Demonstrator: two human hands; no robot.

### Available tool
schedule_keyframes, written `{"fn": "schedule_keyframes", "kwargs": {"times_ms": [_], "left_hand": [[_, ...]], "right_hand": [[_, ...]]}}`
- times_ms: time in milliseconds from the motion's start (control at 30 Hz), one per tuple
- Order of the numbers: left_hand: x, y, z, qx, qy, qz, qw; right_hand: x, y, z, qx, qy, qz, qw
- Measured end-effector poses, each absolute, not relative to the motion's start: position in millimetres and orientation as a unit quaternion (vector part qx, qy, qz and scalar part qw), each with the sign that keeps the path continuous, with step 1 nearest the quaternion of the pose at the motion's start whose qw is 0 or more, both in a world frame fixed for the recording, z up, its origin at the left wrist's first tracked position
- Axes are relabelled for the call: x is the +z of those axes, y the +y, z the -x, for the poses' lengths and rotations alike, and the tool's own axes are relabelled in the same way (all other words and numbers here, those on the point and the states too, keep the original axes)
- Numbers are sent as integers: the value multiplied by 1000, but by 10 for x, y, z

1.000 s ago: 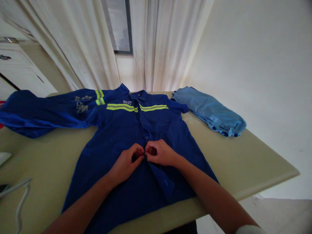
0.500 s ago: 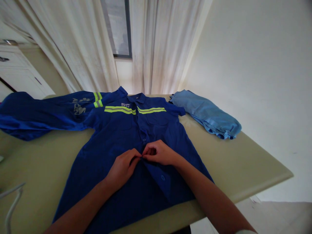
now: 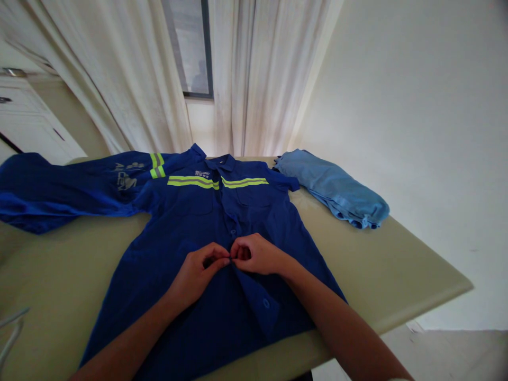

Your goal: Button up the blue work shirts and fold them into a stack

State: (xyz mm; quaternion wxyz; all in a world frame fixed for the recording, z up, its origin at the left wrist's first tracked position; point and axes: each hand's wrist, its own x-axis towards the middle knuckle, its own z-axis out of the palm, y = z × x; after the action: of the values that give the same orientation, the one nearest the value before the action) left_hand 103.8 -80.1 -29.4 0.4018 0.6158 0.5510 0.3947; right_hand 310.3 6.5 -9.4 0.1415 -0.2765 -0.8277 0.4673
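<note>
A dark blue work shirt [image 3: 170,233] with yellow-and-grey reflective bands lies front up, collar away from me. My left hand [image 3: 200,270] pinches the front placket between thumb and forefinger. Right beside it, my right hand [image 3: 257,254] pinches the same spot, the two sets of fingertips almost touching. What sits between the fingertips, perhaps a button, is hidden. One button [image 3: 233,233] shows just above my hands. Below them the lower placket flap is turned up, with another button [image 3: 265,303] on it.
More dark blue cloth [image 3: 59,190] with printed lettering lies left of the shirt. A folded light blue garment [image 3: 333,185] rests at the table's back right. The pale table [image 3: 416,270] ends in a corner at right. Curtains [image 3: 270,74] hang behind. A white curved object [image 3: 11,333] is at lower left.
My hands stay at the same place on the placket, with the fingers slightly shifted. The whole view has moved a little, so things appear slightly farther left and lower.
</note>
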Motion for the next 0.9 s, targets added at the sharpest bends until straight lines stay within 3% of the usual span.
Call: {"fn": "schedule_keyframes", "kwargs": {"times_ms": [533, 767, 900], "left_hand": [[-248, -764, -1010, 370, 521, -600, 480], [-245, -807, -1071, 349, 547, -634, 421], [-220, -804, -1059, 346, 538, -631, 438]], "right_hand": [[71, -56, -3080, 264, -927, 240, 117], [94, -66, -3069, 210, -942, 248, 83], [98, -81, -3054, 194, -946, 252, 62]]}}
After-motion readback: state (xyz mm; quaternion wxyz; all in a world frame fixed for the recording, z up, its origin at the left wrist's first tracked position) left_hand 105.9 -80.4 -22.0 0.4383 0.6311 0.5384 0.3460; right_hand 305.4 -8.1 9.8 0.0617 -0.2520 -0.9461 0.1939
